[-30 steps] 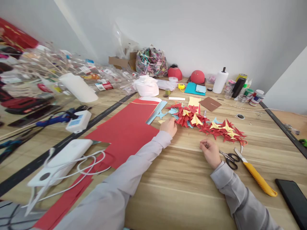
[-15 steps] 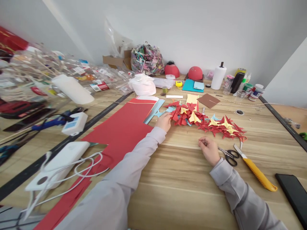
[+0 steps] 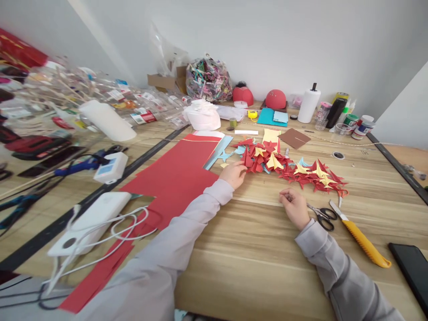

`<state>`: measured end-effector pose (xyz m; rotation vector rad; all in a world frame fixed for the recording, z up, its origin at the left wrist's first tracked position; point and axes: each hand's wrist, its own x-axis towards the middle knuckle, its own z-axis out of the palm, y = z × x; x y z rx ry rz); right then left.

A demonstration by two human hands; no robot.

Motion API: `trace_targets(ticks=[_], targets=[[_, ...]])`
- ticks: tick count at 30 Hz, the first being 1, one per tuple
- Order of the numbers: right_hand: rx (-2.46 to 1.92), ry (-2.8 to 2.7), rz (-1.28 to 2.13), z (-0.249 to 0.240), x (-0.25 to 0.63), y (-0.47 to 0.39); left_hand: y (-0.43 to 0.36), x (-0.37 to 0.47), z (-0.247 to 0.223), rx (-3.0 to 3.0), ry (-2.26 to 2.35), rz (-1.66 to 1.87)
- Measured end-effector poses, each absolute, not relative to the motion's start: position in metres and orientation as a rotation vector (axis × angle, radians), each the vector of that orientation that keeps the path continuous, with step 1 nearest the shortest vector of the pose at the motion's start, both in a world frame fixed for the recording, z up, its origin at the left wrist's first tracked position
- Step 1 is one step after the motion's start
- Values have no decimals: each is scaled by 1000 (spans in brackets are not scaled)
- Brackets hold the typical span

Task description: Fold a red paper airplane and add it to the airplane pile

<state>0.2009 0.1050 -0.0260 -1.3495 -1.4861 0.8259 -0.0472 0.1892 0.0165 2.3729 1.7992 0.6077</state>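
A heap of folded red, yellow and blue paper stars (image 3: 274,161) stretches across the middle of the table. At the heap's left front edge is my left hand (image 3: 234,174), its fingers drawn together against the red paper; what they hold, if anything, is hidden. My right hand (image 3: 294,207) rests on the wood in front of the heap, fingers curled in, with nothing showing between them. Just right of it lie black-handled scissors (image 3: 325,217) and a yellow-handled knife (image 3: 363,243). Orange-handled scissors (image 3: 342,194) lie at the heap's right end.
Large red paper sheets (image 3: 177,167) spread under and beside my left forearm. A white power bank (image 3: 90,223) with a tangled cable lies left, a black phone (image 3: 409,267) right. Brown paper (image 3: 294,138), a tape measure (image 3: 252,114) and white bottle (image 3: 308,106) are farther back.
The view has shifted slightly. My left hand has come a little right and toward me along the heap's edge, uncovering a small yellow piece behind it. My right hand has hardly moved.
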Motion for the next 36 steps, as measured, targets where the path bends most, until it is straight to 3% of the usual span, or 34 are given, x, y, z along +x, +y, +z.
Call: trace_targets(ticks=[6, 14, 17, 36], targets=[[-1351, -1484, 830, -23, 201, 104, 142, -34, 33, 2455, 1806, 333], [-1364, -1501, 822, -19, 203, 102, 80, -64, 54, 2093, 2469, -109], [-1374, -1521, 812, -20, 204, 102, 74, -82, 47, 1994, 2422, -201], [-1369, -1548, 788, -21, 202, 105, 76, -93, 41, 1989, 2474, -129]])
